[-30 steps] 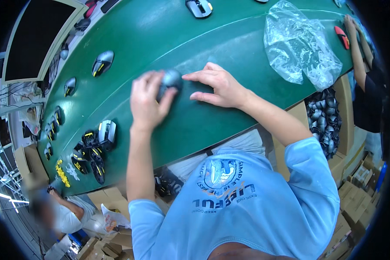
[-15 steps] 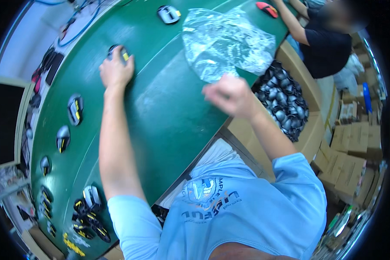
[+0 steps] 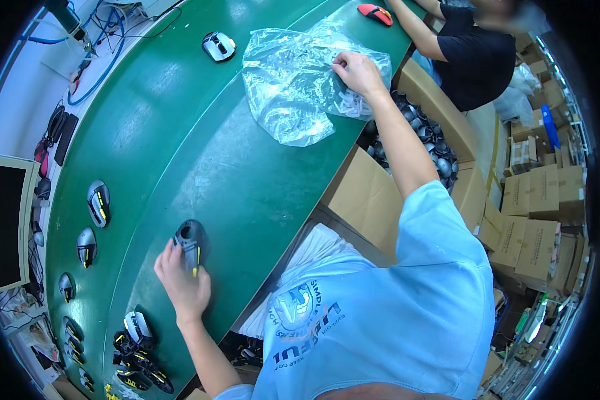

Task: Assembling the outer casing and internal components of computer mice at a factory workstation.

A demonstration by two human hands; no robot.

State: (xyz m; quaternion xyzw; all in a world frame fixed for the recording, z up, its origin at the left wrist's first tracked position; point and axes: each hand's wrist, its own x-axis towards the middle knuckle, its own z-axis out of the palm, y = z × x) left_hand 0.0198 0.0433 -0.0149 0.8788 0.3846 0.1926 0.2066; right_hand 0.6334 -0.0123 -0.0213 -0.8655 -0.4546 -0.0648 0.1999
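My left hand has its fingers and thumb around the lower end of a dark grey computer mouse with a yellow strip. A round dark opening shows at the mouse's far end. My right hand is over the clear plastic bag, its fingers pinched together; what they hold, if anything, is too small to make out. Small white pieces show in the bag beside my right wrist. A silver and black mouse lies to the left of the bag.
More mice stand along the left of the green table, with a cluster at the near left. An open carton of dark shells is below my right arm. Beyond the bag, a co-worker sits by a red mouse.
My left hand has drawn the mouse toward me from the far side of the table. My right hand has moved forward from the bag's near edge to over the bag.
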